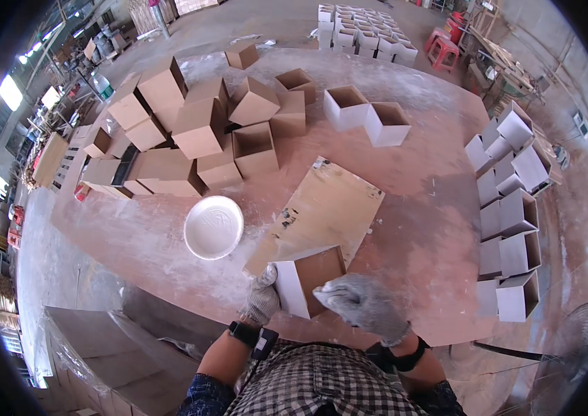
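Observation:
A cardboard box (pixel 295 288) with white paper on its side stands tilted at the table's near edge, its brown inner wall showing. My left hand (pixel 262 299), in a grey knit glove, grips the box's left side with the thumb up along the white face. My right hand (pixel 363 306), also gloved, is at the box's right near edge with its fingers curled together; whether they pinch anything is hidden. Just beyond the box lies a tan board (pixel 339 201) with dark stains. Left of the board sits a white bowl (pixel 188 230) of white paste.
Plain brown boxes (pixel 198 128) are piled at the table's far left. Two white-covered boxes (pixel 387 126) stand at the far middle, and several more white boxes (pixel 518 213) line the right edge. Beyond are white boxes (pixel 365 36) on the floor and red stools (pixel 444 52). A fan (pixel 585 340) is at lower right.

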`<state>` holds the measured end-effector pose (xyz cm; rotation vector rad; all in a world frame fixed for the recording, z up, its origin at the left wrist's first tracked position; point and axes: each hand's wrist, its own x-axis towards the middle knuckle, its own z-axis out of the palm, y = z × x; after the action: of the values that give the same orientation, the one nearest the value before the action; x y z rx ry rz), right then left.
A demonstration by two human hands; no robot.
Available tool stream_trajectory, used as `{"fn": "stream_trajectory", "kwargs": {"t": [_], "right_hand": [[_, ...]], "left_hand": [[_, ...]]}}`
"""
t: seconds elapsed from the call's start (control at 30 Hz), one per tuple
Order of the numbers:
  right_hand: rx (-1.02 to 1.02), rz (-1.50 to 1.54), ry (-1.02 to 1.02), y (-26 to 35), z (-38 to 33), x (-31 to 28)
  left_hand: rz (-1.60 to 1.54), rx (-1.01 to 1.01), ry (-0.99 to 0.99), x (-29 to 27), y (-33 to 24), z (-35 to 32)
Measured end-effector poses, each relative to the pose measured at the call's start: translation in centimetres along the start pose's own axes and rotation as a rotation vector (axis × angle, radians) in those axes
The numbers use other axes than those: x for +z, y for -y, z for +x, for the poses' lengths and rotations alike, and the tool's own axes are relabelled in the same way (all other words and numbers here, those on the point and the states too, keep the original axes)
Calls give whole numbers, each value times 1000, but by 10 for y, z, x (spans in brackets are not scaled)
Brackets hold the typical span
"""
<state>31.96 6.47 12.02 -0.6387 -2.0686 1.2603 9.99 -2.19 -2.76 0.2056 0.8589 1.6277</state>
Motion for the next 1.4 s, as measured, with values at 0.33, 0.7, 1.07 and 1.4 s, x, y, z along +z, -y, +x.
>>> {"fn": "stream_trajectory", "kwargs": {"t": [0.33, 0.7, 1.07, 1.4], "right_hand": [[236, -763, -98, -73, 52, 14], [-109, -582, 26, -12, 16, 31], [1, -862, -115, -40, 46, 54], [18, -821, -97, -41, 45, 56]], "left_hand": [[-74, -93, -1, 11, 18, 13], [-121, -168, -29, 11, 12, 1], [-130, -128, 56, -8, 15, 4], [830, 255, -60, 40, -57, -48]]}}
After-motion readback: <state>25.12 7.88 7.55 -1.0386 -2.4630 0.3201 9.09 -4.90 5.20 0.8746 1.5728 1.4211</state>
